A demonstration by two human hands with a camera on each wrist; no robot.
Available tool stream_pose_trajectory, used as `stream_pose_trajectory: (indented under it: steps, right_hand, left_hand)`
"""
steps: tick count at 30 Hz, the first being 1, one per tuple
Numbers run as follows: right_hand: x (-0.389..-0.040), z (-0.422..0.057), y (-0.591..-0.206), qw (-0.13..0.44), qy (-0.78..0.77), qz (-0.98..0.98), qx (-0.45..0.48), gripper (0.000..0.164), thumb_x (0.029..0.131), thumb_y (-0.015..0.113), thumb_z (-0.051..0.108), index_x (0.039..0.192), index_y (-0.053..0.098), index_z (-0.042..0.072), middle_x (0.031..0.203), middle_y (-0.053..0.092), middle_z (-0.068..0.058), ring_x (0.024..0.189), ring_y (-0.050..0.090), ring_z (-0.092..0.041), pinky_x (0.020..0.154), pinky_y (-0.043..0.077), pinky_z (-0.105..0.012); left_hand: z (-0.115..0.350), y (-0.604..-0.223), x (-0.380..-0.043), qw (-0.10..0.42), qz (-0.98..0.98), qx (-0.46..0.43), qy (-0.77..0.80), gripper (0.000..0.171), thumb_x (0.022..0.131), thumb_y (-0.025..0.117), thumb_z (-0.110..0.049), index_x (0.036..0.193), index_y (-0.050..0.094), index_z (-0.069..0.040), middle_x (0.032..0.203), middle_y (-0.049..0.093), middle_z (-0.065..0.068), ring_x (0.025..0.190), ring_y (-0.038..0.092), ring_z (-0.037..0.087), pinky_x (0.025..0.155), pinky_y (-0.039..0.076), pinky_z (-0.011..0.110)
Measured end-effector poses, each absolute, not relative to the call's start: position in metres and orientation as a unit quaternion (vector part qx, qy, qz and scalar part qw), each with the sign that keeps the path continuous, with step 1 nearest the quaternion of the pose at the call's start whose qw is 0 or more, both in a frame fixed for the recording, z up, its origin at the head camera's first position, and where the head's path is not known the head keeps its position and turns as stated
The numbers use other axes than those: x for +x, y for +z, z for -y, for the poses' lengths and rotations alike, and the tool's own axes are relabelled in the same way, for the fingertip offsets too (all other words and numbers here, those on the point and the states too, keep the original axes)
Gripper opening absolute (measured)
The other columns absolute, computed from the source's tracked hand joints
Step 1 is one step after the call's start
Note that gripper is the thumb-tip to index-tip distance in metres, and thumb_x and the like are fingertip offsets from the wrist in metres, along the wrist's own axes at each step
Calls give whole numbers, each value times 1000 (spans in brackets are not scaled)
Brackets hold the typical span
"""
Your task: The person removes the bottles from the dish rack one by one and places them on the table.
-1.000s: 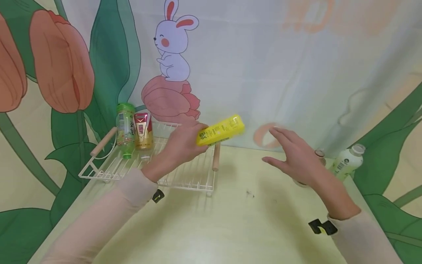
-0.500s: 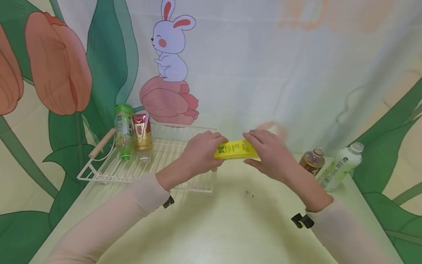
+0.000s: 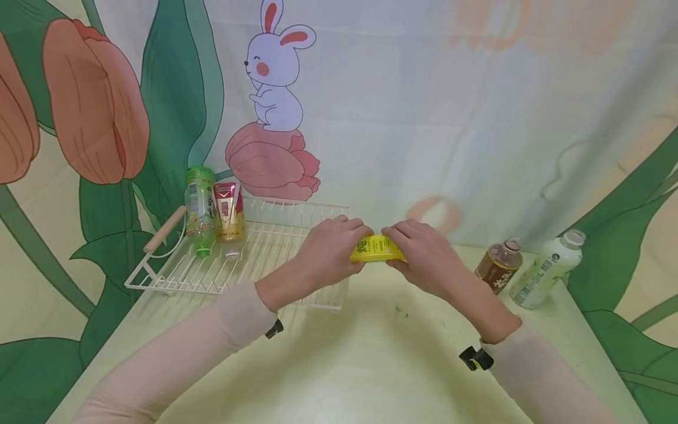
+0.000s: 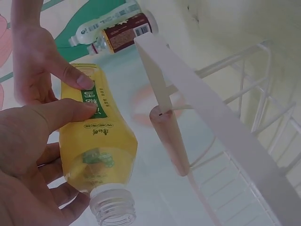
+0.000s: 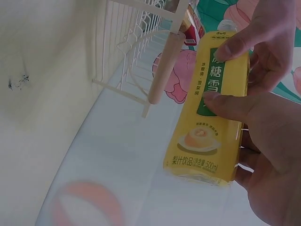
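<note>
Both my hands grip one yellow plastic drink bottle (image 3: 378, 248), held sideways in the air beyond the middle of the table. My left hand (image 3: 331, 250) wraps the neck half, and its thumb presses the green label. My right hand (image 3: 424, 253) holds the base half, thumb also on the label, close beside the left thumb. The bottle's threaded neck (image 4: 112, 207) has no cap on it. The right wrist view shows the label side and the bottle's base (image 5: 200, 176). The fingers behind the bottle are partly hidden.
A white wire rack (image 3: 275, 235) with wooden handles stands at left. In it, a green bottle (image 3: 200, 203) and a red-gold bottle (image 3: 229, 215) stand neck down. At right are a brown-labelled bottle (image 3: 498, 265) and a pale green-white bottle (image 3: 548, 268). A printed curtain (image 3: 381, 118) hangs behind.
The left hand has brought the yellow bottle rightward and down, away from over the rack. The right hand has moved left and taken hold of its base end; the hands are now closer together.
</note>
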State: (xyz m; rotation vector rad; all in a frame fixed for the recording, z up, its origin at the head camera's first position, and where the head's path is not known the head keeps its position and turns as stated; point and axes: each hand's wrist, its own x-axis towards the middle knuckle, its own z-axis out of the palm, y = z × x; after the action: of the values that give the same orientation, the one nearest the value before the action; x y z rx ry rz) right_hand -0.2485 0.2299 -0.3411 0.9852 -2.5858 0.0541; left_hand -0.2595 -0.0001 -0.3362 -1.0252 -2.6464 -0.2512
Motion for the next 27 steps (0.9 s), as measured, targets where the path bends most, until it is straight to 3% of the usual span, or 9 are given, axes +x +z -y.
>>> stream_pose_trajectory:
  steps: [9,21,27]
  right_hand:
    - [-244,-231,-346,179,20,918,354,61,81,95,19,131,66,1,119,70,-11,105,62,-30,89,57,-44]
    - [-243,-225,-343,208,-16,914,347,63,81,96,24,132,66,3,121,71,-10,112,61,-30,95,50,-47]
    - [-241,-226,-347,202,-16,917,345,64,81,95,22,134,64,3,123,70,-10,113,59,-31,94,49,-47]
  left_hand:
    - [0,-340,-255,120,921,-354,-107,51,87,87,-30,133,71,-14,124,72,-1,102,61,19,85,52,31]
    - [3,-340,-257,130,921,-348,-115,52,87,88,-31,132,70,-14,120,71,0,95,58,20,80,50,30]
    - [8,-339,-258,82,923,-352,-136,63,86,89,-39,139,66,-14,127,68,1,102,59,17,84,52,29]
